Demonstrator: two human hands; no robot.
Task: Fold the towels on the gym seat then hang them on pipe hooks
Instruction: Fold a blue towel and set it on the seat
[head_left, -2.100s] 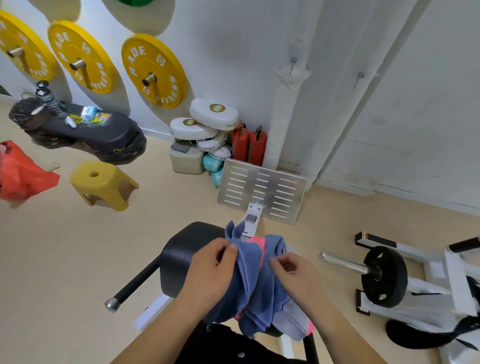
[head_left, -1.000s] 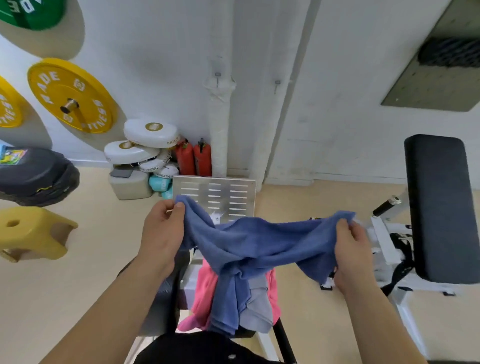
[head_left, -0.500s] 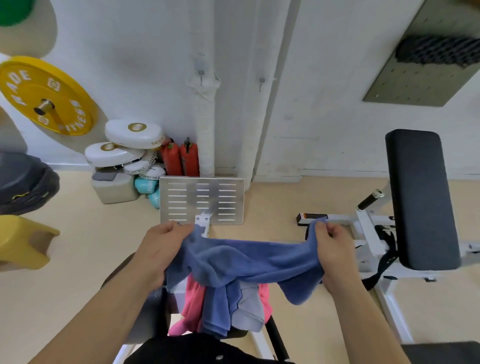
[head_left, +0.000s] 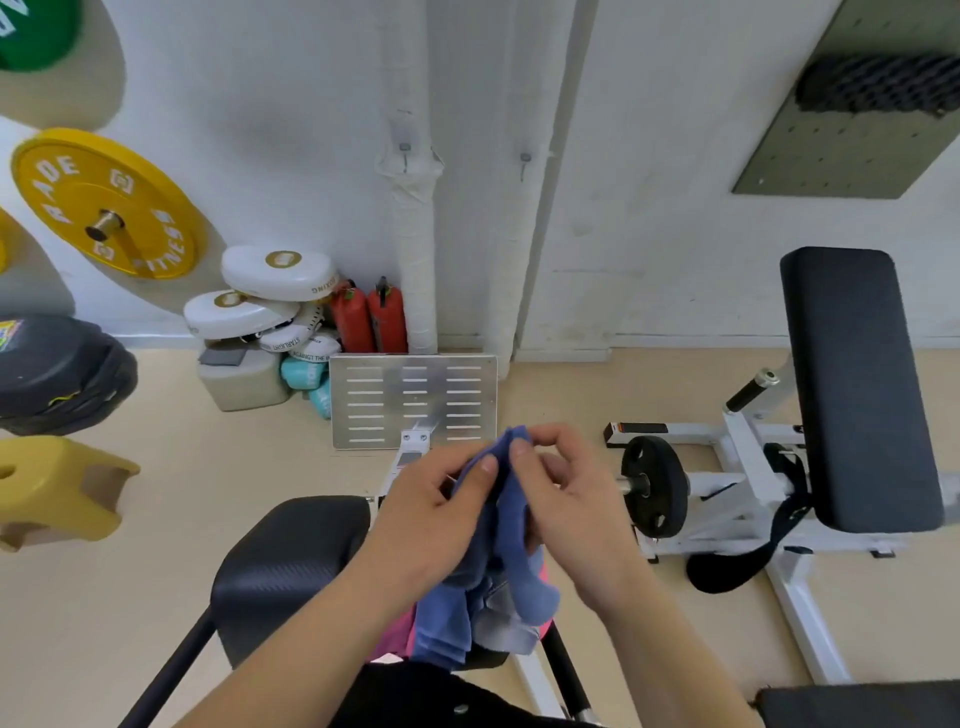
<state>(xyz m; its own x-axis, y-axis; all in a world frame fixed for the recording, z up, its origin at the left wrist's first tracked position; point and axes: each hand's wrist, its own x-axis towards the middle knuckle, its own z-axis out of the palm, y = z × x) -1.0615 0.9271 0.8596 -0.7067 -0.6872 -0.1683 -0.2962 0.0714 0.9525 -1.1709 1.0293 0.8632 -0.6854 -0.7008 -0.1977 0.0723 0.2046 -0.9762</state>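
Your left hand and right hand are together above the black gym seat, both pinching the top edge of the blue towel between thumb and fingertips, other fingers loosely curled. The towel hangs doubled between your hands down onto the seat, over a pink towel. The wall pipe with its hook is well apart, straight ahead.

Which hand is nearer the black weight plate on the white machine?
Right. The right hand is just beside the black weight plate, while the left hand sits farther off, beyond the blue towel.
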